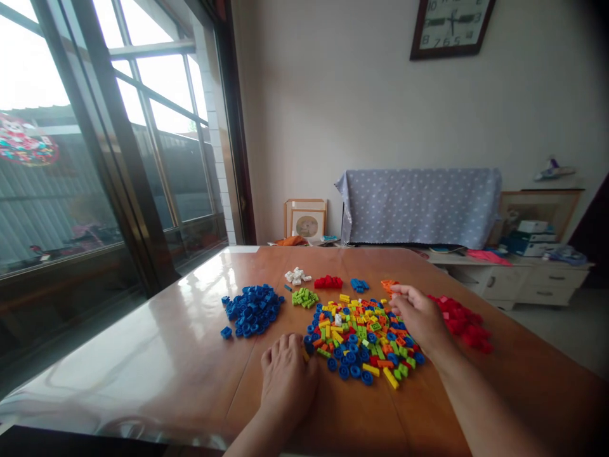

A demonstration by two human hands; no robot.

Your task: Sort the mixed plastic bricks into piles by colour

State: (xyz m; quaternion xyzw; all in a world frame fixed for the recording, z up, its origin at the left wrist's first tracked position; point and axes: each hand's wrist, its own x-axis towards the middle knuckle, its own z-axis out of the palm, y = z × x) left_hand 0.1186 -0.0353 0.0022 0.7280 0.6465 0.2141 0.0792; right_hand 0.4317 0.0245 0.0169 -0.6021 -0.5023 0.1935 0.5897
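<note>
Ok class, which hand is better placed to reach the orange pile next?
Probably the right hand: it appears close beside the orange pile, while the left hand is farther away, at the near left edge of the mixed pile.

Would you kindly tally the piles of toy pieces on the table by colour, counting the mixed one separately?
Blue piles: 2
Red piles: 2
White pile: 1
Green pile: 1
Orange pile: 1
Mixed pile: 1
Total: 8
</note>
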